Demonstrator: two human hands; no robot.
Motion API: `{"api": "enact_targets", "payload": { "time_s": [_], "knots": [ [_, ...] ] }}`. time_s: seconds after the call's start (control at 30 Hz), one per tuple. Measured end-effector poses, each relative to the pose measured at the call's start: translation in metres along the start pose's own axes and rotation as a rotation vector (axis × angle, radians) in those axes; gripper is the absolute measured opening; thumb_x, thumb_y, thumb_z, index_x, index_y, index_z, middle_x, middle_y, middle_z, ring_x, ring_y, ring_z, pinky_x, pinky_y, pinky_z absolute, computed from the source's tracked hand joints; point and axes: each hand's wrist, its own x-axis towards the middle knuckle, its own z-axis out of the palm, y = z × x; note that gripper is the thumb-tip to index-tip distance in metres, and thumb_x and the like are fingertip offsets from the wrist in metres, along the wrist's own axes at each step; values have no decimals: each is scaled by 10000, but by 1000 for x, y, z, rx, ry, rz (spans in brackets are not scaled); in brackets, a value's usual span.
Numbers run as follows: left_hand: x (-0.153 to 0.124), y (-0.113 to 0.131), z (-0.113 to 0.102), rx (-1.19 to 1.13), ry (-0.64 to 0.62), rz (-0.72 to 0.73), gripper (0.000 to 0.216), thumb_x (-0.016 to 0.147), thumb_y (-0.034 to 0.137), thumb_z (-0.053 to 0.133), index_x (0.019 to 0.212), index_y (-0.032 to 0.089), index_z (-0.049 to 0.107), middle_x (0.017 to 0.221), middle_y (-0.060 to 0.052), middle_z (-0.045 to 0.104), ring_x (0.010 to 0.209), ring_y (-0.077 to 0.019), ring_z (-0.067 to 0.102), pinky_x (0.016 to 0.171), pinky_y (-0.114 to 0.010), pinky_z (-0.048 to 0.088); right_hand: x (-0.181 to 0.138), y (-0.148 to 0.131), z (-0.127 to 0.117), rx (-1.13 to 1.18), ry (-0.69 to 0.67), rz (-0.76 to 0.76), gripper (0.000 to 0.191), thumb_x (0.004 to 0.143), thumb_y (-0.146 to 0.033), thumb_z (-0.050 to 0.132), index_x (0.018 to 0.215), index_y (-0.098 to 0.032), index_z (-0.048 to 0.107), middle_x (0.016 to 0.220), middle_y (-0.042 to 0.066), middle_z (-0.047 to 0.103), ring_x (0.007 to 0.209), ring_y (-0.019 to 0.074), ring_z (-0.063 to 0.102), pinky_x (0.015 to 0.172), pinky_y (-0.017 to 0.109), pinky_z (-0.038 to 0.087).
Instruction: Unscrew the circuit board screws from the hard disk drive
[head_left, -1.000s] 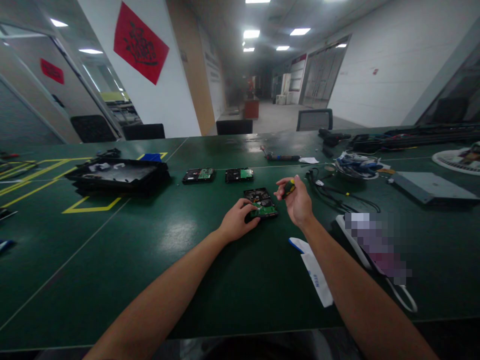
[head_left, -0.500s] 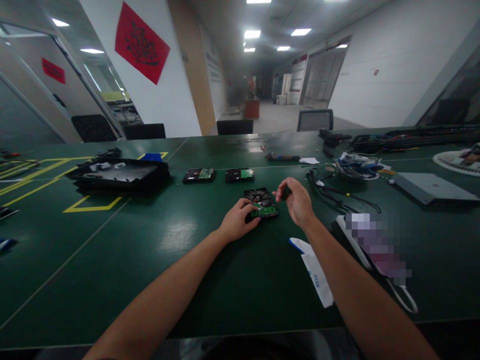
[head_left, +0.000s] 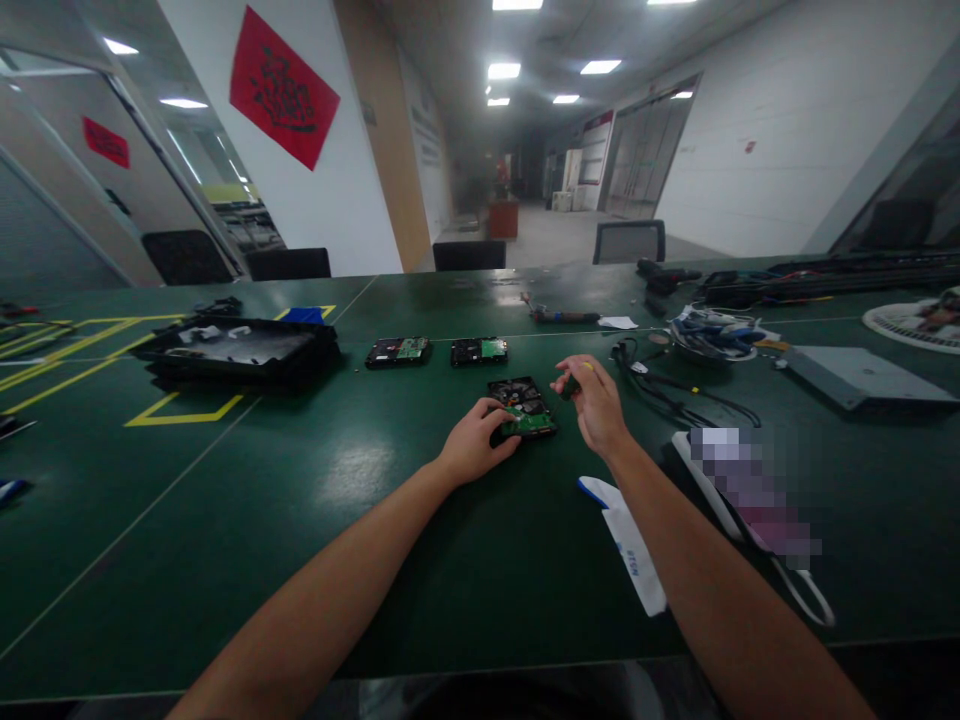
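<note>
A hard drive (head_left: pixel 527 400) lies on the green tabletop, its green circuit board facing up at the near end. My left hand (head_left: pixel 480 440) grips its left side, with fingers over the board and the thumb at the near edge. Just to the right of the drive, my right hand (head_left: pixel 594 405) is raised with curled fingers, closed around a small dark item I cannot make out; a yellow spot shows near the fingers. Two more hard drives, one on the left (head_left: pixel 398 351) and one on the right (head_left: pixel 479 351), lie farther back, boards up.
Black trays (head_left: pixel 300 345) are stacked at left. Black cables (head_left: pixel 675 400), a bowl of wires (head_left: pixel 712 335) and a grey metal box (head_left: pixel 870 375) lie to the right. A white packet (head_left: pixel 634 555) is under my right forearm, beside a blurred phone-like object (head_left: pixel 750 490).
My right hand has turned slightly, its fingers shifting around the small item, and a yellow spot now shows. My left hand and the drive stay put.
</note>
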Motion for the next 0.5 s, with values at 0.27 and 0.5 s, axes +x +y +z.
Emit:
{"api": "enact_targets", "payload": {
  "time_s": [0.27,0.5],
  "knots": [
    [-1,0,0,17,-6,-5,365,889,396,733,1223,265,670,1303,-92,547,1143,-271,635,975,-443,581,-4,-4,4,105,-66,64,339,909,-567,649,805,-244,666,666,-17,594,639,162,598,738,349,538],
    [0,0,0,9,-17,-22,382,885,399,733,1232,257,659,1298,-93,551,1133,-269,641,978,-439,580,-3,-4,4,179,-55,82,461,940,-653,513,883,-236,701,680,-4,591,629,162,584,724,357,539]
  ]
}}
